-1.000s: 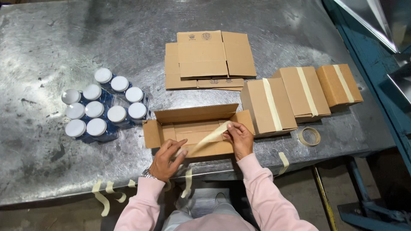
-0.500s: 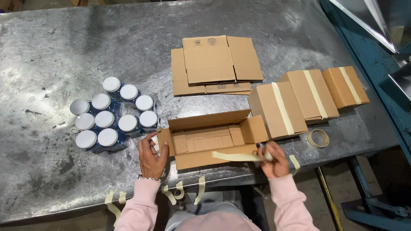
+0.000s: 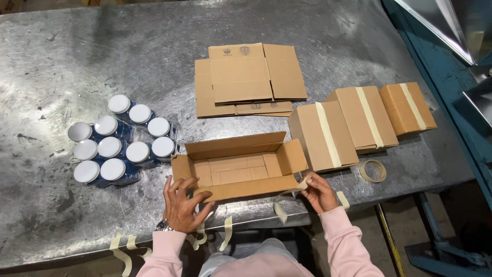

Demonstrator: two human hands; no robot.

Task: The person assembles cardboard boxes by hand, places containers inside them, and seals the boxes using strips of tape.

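Right now your left hand (image 3: 183,205) rests spread on the near left corner of the open brown cardboard box (image 3: 238,166), fingers wide, pressing the near flap and not gripping anything. Your right hand (image 3: 319,192) pinches a strip of beige masking tape (image 3: 299,186) at the box's near right corner, fingers narrow, closed on the tape. The box sits near the front edge of the scuffed grey metal tabletop (image 3: 102,61), flaps out, inside bare.

Left of the box: cluster of clear blue jars with white round lids (image 3: 119,146), touching each other. Behind the box: stack of flattened brown cardboard boxes (image 3: 248,79). Right of it: three closed brown cardboard boxes sealed with a beige tape stripe (image 3: 361,120), side by side. A roll of beige masking tape (image 3: 372,171) lies flat just in front of those. Pre-cut beige tape strips (image 3: 226,233) hang off the tabletop's front edge near your pink sleeves (image 3: 341,241).
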